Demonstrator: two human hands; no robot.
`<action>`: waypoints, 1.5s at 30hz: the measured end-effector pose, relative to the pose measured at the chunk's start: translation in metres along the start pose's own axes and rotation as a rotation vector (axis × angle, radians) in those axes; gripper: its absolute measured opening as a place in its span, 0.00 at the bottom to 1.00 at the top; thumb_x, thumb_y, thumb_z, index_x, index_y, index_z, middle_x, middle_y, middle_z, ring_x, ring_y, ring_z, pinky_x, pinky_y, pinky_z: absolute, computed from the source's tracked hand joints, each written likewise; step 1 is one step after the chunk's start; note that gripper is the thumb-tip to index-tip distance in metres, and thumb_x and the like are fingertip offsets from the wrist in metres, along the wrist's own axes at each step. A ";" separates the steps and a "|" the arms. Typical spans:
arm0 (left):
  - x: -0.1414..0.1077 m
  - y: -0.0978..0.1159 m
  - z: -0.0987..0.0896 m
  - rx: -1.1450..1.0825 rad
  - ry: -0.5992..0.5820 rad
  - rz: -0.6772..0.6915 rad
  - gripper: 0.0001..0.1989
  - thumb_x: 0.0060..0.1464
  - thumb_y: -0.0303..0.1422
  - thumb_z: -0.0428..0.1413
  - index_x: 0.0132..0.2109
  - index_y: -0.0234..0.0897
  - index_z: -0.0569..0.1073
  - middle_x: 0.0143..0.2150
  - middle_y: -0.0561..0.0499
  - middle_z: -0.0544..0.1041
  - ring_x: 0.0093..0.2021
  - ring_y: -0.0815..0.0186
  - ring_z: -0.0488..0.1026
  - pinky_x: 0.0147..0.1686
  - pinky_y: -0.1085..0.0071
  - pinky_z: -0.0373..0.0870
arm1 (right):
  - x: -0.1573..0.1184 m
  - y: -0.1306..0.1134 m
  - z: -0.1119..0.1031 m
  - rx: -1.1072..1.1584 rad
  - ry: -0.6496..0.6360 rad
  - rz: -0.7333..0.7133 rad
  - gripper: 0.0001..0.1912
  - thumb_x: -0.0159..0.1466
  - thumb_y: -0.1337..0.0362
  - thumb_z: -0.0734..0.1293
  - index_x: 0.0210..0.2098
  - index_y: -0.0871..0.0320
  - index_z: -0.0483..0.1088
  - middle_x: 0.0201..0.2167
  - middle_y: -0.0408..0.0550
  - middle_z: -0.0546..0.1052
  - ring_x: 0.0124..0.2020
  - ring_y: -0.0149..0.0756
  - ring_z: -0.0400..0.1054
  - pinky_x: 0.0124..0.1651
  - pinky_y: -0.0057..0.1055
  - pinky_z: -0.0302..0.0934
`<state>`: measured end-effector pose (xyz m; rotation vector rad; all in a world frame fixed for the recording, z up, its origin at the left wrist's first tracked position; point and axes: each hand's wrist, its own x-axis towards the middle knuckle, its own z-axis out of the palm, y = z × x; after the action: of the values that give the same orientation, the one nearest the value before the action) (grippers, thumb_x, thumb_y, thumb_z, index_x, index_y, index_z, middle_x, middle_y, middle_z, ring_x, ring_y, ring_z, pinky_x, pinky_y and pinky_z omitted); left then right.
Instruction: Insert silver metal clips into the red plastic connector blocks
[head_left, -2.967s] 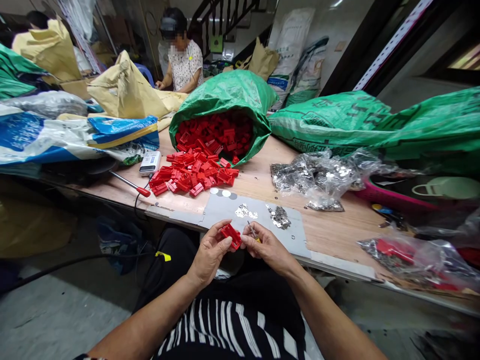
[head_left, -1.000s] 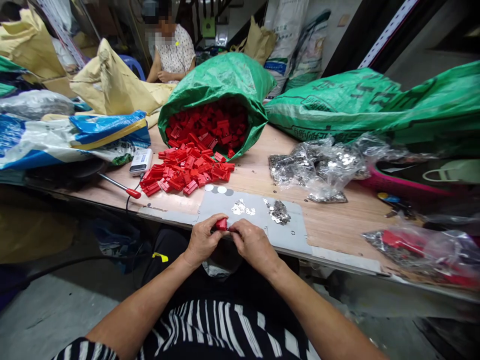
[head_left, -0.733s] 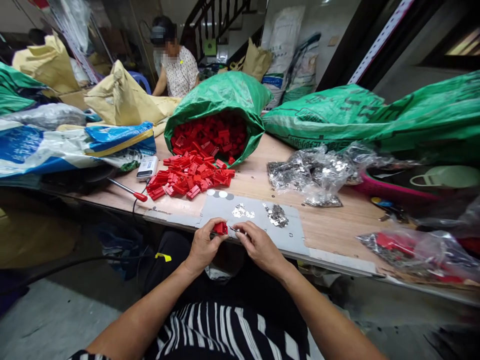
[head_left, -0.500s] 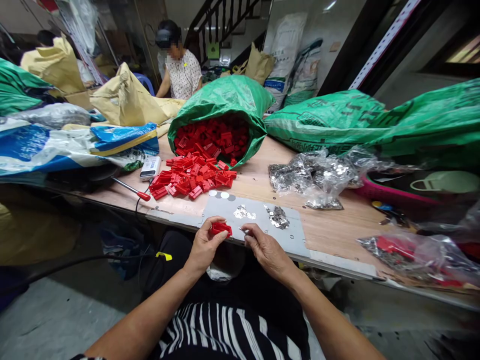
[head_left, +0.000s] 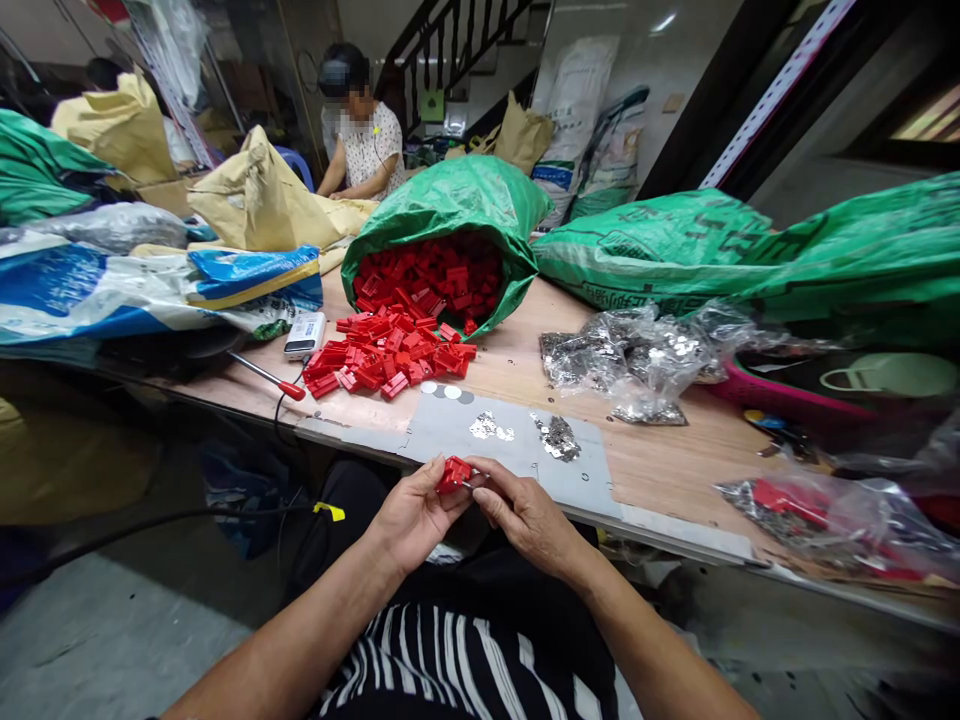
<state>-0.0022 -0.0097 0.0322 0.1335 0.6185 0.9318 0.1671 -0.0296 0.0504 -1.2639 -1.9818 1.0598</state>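
Observation:
My left hand (head_left: 412, 512) is closed on a small red plastic part (head_left: 454, 475), held just off the table's front edge. Against that part, my right hand (head_left: 529, 510) pinches a small metal piece (head_left: 469, 486); its exact shape is hidden by the fingers. Beyond my hands, on a grey mat (head_left: 517, 470), lie two little heaps of flat metal pieces, one bright (head_left: 491, 427) and one darker (head_left: 559, 438). A pile of similar red plastic parts (head_left: 390, 350) spills onto the table from an open green sack (head_left: 465, 190).
A red-handled tool (head_left: 289, 390) and a white device (head_left: 305, 335) with a cable lie left of the pile. Clear bags of metal pieces (head_left: 637, 350) are at right, near a pink basket (head_left: 795, 395). Another person (head_left: 367, 150) sits across the table, behind sacks.
My two hands have come together, and the red part has turned and moved slightly right. The metal piece in my right hand now meets it. The view has shifted a little.

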 end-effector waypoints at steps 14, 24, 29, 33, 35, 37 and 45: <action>-0.001 -0.012 0.002 -0.045 -0.070 0.016 0.07 0.59 0.27 0.53 0.37 0.27 0.74 0.39 0.42 0.80 0.42 0.59 0.79 0.55 0.59 0.68 | 0.005 0.014 0.010 0.353 0.164 0.071 0.20 0.68 0.50 0.55 0.39 0.59 0.69 0.20 0.38 0.59 0.20 0.27 0.51 0.23 0.24 0.50; 0.004 -0.017 -0.010 -0.017 0.004 0.019 0.03 0.57 0.27 0.55 0.35 0.32 0.72 0.35 0.47 0.79 0.37 0.65 0.78 0.42 0.70 0.74 | 0.003 0.019 0.017 0.230 0.161 0.062 0.16 0.61 0.52 0.66 0.42 0.57 0.69 0.33 0.43 0.71 0.34 0.32 0.63 0.38 0.26 0.59; 0.003 -0.023 -0.021 -0.013 0.017 -0.026 0.02 0.55 0.28 0.58 0.36 0.34 0.72 0.34 0.49 0.80 0.35 0.67 0.78 0.44 0.69 0.73 | -0.001 0.023 0.022 0.125 0.116 0.081 0.13 0.62 0.55 0.65 0.41 0.57 0.69 0.29 0.41 0.71 0.28 0.29 0.62 0.33 0.24 0.57; 0.007 -0.025 -0.040 0.026 0.107 -0.086 0.04 0.53 0.29 0.59 0.33 0.35 0.71 0.33 0.50 0.80 0.34 0.66 0.79 0.47 0.64 0.71 | -0.003 0.024 0.016 0.004 0.067 0.101 0.16 0.62 0.57 0.65 0.48 0.55 0.68 0.22 0.37 0.66 0.23 0.27 0.57 0.28 0.24 0.52; 0.012 -0.026 -0.054 0.069 0.200 -0.139 0.04 0.52 0.28 0.60 0.33 0.35 0.71 0.33 0.48 0.81 0.37 0.62 0.79 0.47 0.64 0.71 | -0.003 0.026 0.009 -0.055 0.100 0.120 0.17 0.63 0.56 0.64 0.49 0.55 0.67 0.20 0.36 0.63 0.21 0.28 0.56 0.26 0.24 0.51; 0.019 -0.027 -0.068 0.092 0.312 -0.144 0.05 0.51 0.27 0.60 0.35 0.35 0.71 0.33 0.47 0.81 0.38 0.61 0.80 0.46 0.65 0.72 | -0.001 0.030 -0.001 -0.109 0.164 0.126 0.16 0.64 0.55 0.61 0.48 0.56 0.68 0.20 0.37 0.63 0.22 0.28 0.57 0.27 0.25 0.52; 0.043 -0.036 -0.091 0.135 0.368 -0.099 0.07 0.54 0.22 0.55 0.41 0.31 0.73 0.38 0.44 0.81 0.38 0.61 0.80 0.46 0.65 0.70 | 0.012 0.054 -0.055 -0.603 0.501 0.462 0.11 0.64 0.56 0.60 0.41 0.53 0.70 0.28 0.44 0.75 0.29 0.36 0.68 0.30 0.28 0.55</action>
<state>-0.0078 -0.0115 -0.0743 0.0509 1.0206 0.8233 0.2311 0.0121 0.0349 -2.1332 -1.6907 0.2443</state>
